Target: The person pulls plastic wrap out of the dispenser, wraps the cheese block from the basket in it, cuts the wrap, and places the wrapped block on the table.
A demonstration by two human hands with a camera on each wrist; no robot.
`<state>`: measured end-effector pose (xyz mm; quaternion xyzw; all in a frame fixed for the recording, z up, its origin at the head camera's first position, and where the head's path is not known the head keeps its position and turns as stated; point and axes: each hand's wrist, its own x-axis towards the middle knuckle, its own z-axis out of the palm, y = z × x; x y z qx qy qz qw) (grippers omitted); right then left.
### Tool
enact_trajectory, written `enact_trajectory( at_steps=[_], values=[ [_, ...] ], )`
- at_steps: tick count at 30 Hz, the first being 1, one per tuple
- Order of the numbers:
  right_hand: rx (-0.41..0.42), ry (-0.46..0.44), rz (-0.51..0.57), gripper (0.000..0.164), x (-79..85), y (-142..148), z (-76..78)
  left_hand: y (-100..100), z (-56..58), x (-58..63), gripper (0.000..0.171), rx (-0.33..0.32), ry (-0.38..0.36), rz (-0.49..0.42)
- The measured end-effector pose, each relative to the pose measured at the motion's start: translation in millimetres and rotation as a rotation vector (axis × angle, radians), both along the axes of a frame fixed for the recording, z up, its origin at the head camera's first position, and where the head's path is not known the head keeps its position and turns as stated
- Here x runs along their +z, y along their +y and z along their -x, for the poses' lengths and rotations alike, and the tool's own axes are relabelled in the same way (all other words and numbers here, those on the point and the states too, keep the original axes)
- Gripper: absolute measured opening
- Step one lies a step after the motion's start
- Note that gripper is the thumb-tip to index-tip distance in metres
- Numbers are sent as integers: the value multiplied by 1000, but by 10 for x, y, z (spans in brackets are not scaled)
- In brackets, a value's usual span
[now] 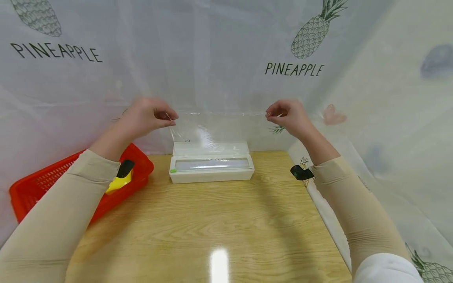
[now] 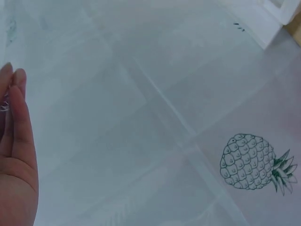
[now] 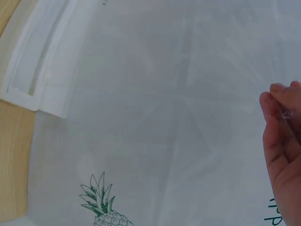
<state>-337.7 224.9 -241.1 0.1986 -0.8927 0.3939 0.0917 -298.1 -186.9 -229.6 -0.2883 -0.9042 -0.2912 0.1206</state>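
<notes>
A clear sheet of plastic wrap [image 1: 205, 127] stretches up from a white wrap dispenser box [image 1: 211, 175], whose lid [image 1: 211, 148] stands raised at the back. My left hand [image 1: 150, 114] pinches the sheet's upper left corner between thumb and fingers. The upper right corner is pinched by my right hand [image 1: 287, 116], at about the same height. Both hands are above and behind the box, and the sheet's top edge runs nearly level between them. Crumpled film shows at the fingertips of the left hand [image 2: 19, 155] and the right hand [image 3: 284, 146] in the wrist views.
A red plastic basket [image 1: 141, 159] with a yellow item [image 1: 119, 183] inside sits at the left, partly behind my left forearm. The box rests near the back of the wooden table [image 1: 212, 212]. A pineapple-print curtain [image 1: 219, 51] hangs behind and along the right side.
</notes>
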Motion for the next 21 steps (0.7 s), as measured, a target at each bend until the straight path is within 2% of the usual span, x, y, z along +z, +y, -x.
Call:
enact_trajectory(
  at_steps=[3, 6, 10, 14, 18, 21],
  values=[
    [4, -13, -6, 19, -20, 7, -104, 16, -121, -15, 19, 11, -14, 5],
    [-1, -15, -13, 23, -49, 21, -187, 27, -226, -42, 24, 22, 18, 37],
    [-27, -9, -46, 22, -87, 77, -294, 44, -344, -91, 28, 23, 157, 126],
    [-50, -25, -52, 18, -101, 127, -400, 65, -422, -109, 24, 48, 291, 206],
    [-52, -42, -25, 15, -107, 153, -472, 66, -441, -143, 16, 58, 411, 197],
    [-51, -72, 15, 13, -130, 172, -518, 52, -461, -175, 12, 75, 429, 182]
  ],
)
